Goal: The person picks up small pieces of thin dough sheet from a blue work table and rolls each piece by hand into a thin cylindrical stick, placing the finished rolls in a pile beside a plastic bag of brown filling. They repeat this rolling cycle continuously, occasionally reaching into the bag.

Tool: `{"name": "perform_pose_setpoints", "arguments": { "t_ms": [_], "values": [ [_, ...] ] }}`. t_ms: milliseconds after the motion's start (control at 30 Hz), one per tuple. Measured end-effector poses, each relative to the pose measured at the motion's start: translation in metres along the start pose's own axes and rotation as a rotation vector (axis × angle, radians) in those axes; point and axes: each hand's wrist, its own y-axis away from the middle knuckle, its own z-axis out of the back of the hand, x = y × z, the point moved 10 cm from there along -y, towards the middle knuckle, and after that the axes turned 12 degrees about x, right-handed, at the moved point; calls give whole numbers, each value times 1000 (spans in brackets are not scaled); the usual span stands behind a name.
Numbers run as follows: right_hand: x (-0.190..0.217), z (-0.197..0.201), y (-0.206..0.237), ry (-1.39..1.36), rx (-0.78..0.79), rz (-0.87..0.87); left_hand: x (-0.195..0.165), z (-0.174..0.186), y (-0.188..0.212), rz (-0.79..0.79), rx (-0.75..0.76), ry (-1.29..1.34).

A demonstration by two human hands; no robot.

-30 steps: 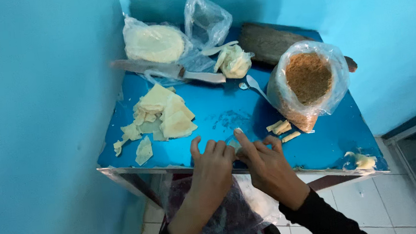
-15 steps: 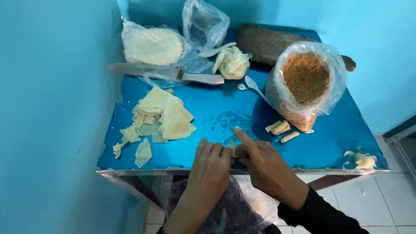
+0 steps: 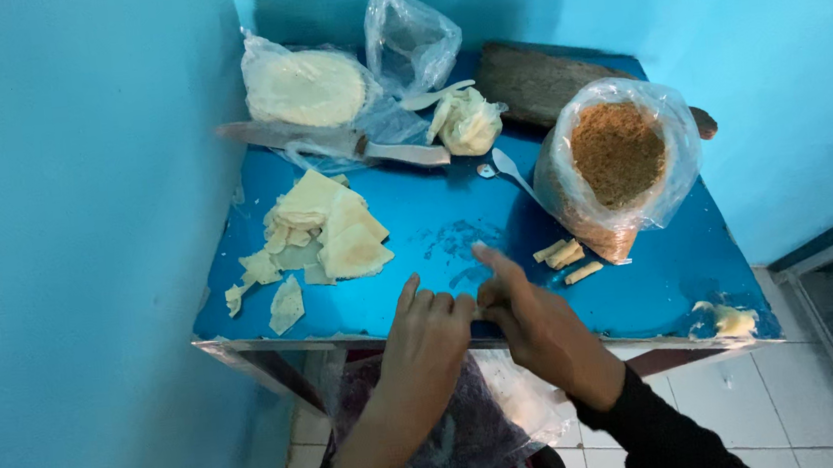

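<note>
Barely shifted, both hands (image 3: pixel 480 324) stay pressed together, grip state unclear, near rolled pastry sticks (image 3: pixel 564 256).

Both hands are bare; black long sleeves cover the forearms.

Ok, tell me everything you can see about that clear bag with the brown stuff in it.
The clear plastic bag stands upright on the right side of the blue table, its mouth rolled open. It is filled with a brown, crumb-like filling that looks dry and coarse. The thin film is crinkled and shiny. Behind it lies a dark wooden board; a few small pale rolled pieces lie at its base. Neither hand touches it.
</note>
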Motion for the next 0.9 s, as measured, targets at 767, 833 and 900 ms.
{"name": "perform_pose_setpoints", "arguments": {
  "t_ms": [767,833,900],
  "values": [
    [-13,31,9,574,-282,-168,105,49,11,399,-318,-358],
    [-11,48,33,726,-412,-70,107,47,15,388,-370,-341],
    [-30,54,40,789,-402,-142,112,47,18,369,-389,-180]
  ]
}}
